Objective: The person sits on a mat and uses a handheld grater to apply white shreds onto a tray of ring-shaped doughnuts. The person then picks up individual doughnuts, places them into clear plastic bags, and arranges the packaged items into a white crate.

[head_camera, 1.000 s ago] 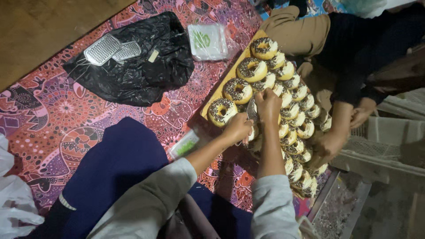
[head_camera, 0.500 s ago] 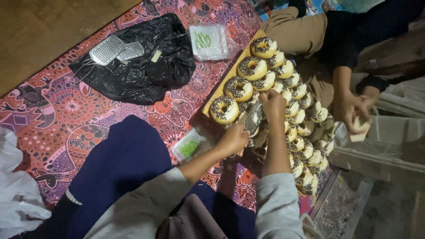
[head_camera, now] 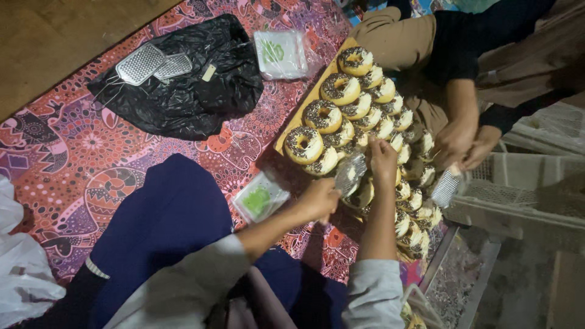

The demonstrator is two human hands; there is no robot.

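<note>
Patterned red and pink cloth (head_camera: pixel 73 152) is covering the floor where you are sitting, with bare wood showing at the far left. Your left hand (head_camera: pixel 320 199) is clenching around the handle of a small metal grater (head_camera: pixel 350 173), holding its blade tilted over the doughnuts (head_camera: pixel 365 122) laid in rows on a tan board (head_camera: pixel 292 131) that is running from the far middle toward the near right. Your right hand (head_camera: pixel 382 161) is pinching something against the grater's upper face; the piece is too small and too hidden to make out, so I cannot tell what it is.

Judging from this, you are grating a topping, and it will go best if you are keeping the grater steady just above one doughnut while only the right hand is stroking. Be keeping your fingertips high on the piece, since they are sitting very close to the teeth. Be moving the grater along the row rather than reaching across iced tops.

Across the board, another person's hands (head_camera: pixel 463 143) are working a second grater (head_camera: pixel 446 187) at the right edge, so be leaving that side alone. Two spare graters (head_camera: pixel 152 64) are lying on a black plastic bag (head_camera: pixel 183 91) at the far left, a clear packet with a green print (head_camera: pixel 280 53) is lying beyond the board, and a similar packet (head_camera: pixel 260 198) is resting near your left wrist.
</note>
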